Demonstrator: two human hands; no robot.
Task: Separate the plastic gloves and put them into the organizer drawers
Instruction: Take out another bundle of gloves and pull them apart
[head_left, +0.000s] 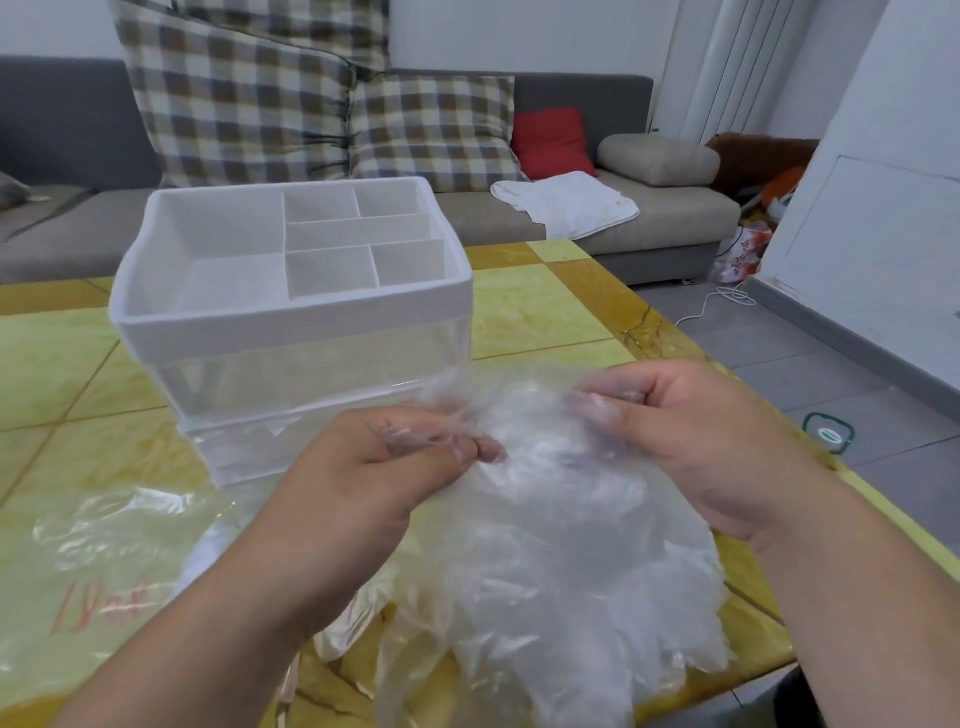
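hands (493, 457) pinching plastic gloves (561, 561), organizer (291, 322) behind

The thin, clear, crinkled plastic gloves (545, 545) look filmy and slightly glossy. The white plastic organizer (291, 306) has a matt, smooth top tray above see-through plastic drawers (311, 374). The yellow-green tiled tabletop (540, 312) is smooth and shiny. A clear plastic bag with red writing (104, 582) glints, wrinkled. The checked cushions (249, 93) look like soft woven cloth.
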